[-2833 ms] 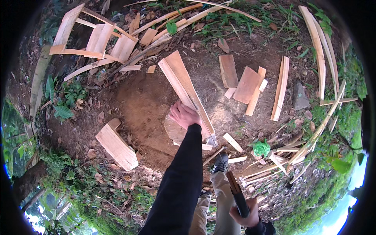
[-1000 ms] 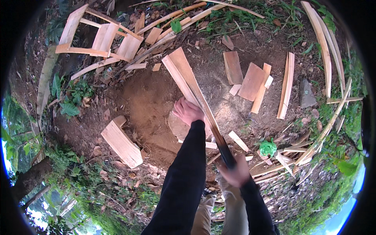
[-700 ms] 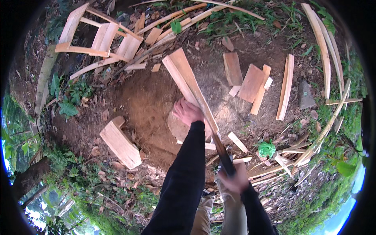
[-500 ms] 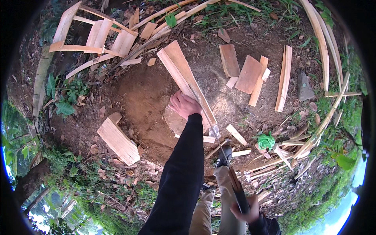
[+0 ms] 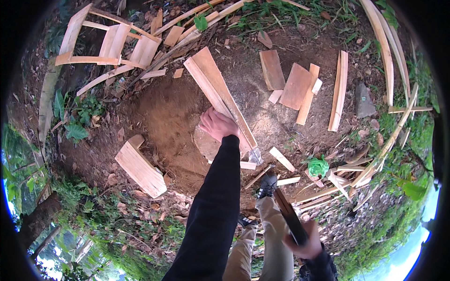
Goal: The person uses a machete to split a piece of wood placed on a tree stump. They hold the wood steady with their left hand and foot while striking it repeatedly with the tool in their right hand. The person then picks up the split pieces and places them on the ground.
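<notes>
My left hand (image 5: 218,124) is closed on the lower half of a pale wooden board (image 5: 222,96). The board slants from upper left to lower right, its near end over a round wood stump (image 5: 205,143). At the lower right, beside my leg, my right hand (image 5: 305,241) grips what looks like a machete (image 5: 287,210), long, with brown and black parts. Its thin front end lies over my shoe (image 5: 267,184) and is hard to make out. The machete and the board's near end are apart.
A curved wood block (image 5: 140,169) lies left of the stump. Cut boards (image 5: 296,86) lie beyond it to the right. A slatted wooden frame (image 5: 89,60) stands far left. Offcuts (image 5: 323,201) and a green crumpled thing (image 5: 318,166) lie at the right.
My right hand has moved right and slightly up, drawing the machete's front end away from the board's near end. My left hand still holds the board; the whole view shifted slightly.
</notes>
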Available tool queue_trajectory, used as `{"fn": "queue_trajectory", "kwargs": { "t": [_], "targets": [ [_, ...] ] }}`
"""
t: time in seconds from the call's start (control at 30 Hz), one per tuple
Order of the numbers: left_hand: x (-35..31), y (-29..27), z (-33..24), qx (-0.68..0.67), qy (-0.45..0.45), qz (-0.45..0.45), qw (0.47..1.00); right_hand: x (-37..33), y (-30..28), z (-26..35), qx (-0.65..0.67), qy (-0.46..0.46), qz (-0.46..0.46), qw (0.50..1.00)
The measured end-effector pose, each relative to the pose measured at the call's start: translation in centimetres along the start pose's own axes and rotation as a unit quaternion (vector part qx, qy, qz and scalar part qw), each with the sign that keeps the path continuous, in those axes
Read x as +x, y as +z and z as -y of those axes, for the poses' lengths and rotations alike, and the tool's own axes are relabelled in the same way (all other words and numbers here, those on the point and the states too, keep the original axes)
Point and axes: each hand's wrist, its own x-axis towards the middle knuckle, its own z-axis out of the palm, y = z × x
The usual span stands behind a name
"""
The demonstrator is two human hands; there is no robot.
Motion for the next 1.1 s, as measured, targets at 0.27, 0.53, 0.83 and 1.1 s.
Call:
{"fn": "queue_trajectory", "kwargs": {
  "t": [0.27, 0.53, 0.83, 1.1],
  "targets": [
    [0.6, 0.1, 0.9, -0.009, -0.004, -0.006, 1.0, 2.4, 1.0, 0.0, 0.012, -0.014, -0.028, 0.999],
    [-0.3, 1.1, 0.3, 0.033, 0.039, -0.049, 0.997, 11.7, 2.9, -0.7, 0.044, 0.134, -0.009, 0.99],
    [0.0, 0.5, -0.7, 0.011, 0.033, -0.054, 0.998, 3.0, 1.3, -1.4, 0.01, 0.022, 0.02, 0.999],
    [0.1, -0.1, 0.1, -0.008, -0.02, 0.005, 1.0, -3.7, -1.6, 2.3, 0.039, 0.098, 0.003, 0.994]
  ]
}}
